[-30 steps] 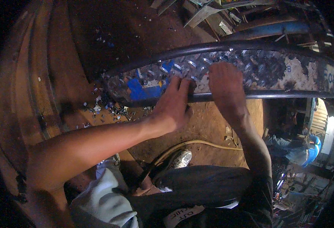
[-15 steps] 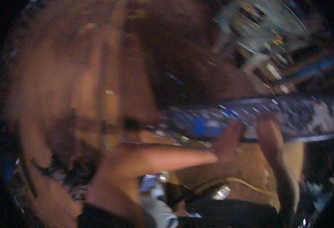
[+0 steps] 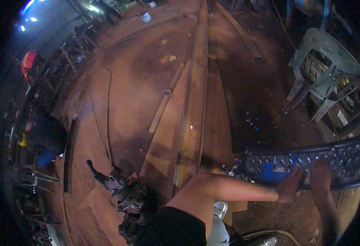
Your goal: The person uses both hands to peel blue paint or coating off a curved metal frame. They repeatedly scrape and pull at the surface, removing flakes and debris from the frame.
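A long tread-plate metal step [image 3: 348,158] with dark tubular edges and a bright blue patch lies at the right, in front of me. My left hand [image 3: 289,187] rests at its near edge, fingers stretched out over the raised pattern beside the blue patch. Close to its right, my right hand [image 3: 321,180] lies against the same plate. Shadow hides how those fingers are bent. Neither hand shows a tool in it.
A worn plastic chair [image 3: 331,61] stands beyond the step. Long metal beams [image 3: 194,123] and a pipe [image 3: 159,112] lie on the reddish floor. Dark metal parts [image 3: 129,199] are piled left of my arm. A person in red [image 3: 28,61] is far left.
My view has swung, so the step and both hands sit farther right, and the blur has cleared. Both hands remain at the plate.
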The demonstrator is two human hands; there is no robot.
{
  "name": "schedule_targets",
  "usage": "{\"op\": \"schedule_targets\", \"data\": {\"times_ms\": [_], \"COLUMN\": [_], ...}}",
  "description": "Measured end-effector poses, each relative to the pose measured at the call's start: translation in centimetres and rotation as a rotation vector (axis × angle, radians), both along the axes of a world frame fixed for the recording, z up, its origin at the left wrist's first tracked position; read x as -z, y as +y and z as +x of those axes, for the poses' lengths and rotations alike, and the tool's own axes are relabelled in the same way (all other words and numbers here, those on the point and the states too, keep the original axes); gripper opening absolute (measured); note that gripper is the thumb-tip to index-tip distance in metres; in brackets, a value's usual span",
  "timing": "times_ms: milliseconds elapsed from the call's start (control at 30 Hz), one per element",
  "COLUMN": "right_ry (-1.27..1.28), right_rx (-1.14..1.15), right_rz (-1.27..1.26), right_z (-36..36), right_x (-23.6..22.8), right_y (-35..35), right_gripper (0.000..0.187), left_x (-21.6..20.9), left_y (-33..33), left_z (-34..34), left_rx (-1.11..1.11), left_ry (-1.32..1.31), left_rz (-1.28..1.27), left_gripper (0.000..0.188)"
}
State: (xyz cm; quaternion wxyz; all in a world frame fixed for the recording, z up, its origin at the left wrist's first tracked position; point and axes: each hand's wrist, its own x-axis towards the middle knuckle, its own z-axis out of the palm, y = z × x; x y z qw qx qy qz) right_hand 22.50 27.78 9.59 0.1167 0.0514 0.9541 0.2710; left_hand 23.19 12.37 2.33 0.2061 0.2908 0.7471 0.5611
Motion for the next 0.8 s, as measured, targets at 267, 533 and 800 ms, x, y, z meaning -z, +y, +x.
{"op": "schedule_targets", "data": {"times_ms": [267,533,800], "right_ry": [-0.031,-0.184,0.167], "right_rx": [0.065,0.02,0.136], "right_rz": [0.007,0.132,-0.389], "right_z": [-0.5,-1.5,2.4], "right_x": [0.4,-2.0,-0.6], "right_y": [-0.1,-1.1,1.3], "right_gripper": [0.027,0.025,0.034], "left_x": [-0.3,-1.0,-0.9], "left_y": [0.0,-0.4,0.1], "left_z": [-0.2,-0.1,0.1], "left_rx": [-0.055,-0.061,-0.033], "left_ry": [0.127,0.076,0.027], "left_rz": [-0.015,-0.005,-0.08], "left_gripper": [0.076,0.081,0.071]}}
